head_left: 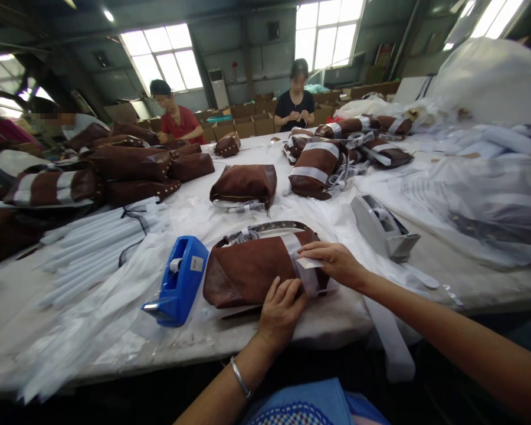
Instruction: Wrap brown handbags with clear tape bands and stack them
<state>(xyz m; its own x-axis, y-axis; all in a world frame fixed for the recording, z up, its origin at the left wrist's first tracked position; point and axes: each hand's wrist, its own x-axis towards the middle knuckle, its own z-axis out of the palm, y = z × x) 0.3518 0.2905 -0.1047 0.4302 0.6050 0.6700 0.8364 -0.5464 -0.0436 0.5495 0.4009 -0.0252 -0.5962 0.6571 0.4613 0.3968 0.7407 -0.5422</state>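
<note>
A brown suede handbag (252, 268) with darker leather ends lies on its side before me, its studded strap (283, 225) along the far edge. A translucent white wrapping strip (307, 277) goes round its right part. My left hand (283, 310), with a silver bangle at the wrist, rests on the bag's near edge, fingers apart and slightly bent beside the strip. My right hand (338, 264) is over the strip, its fingers closed on a small white piece of paper or film (310, 262). The thumb's grip is partly hidden. A blue tape dispenser (179, 283) stands left of the bag.
A grey tape dispenser (383, 227) stands to the right. Another brown bag (244, 184) lies beyond mine. Wrapped bags (316, 167) and a bag pile (128, 162) lie farther off. White rolled tubes (101, 245) cover the left. Co-workers (296, 103) are across the table.
</note>
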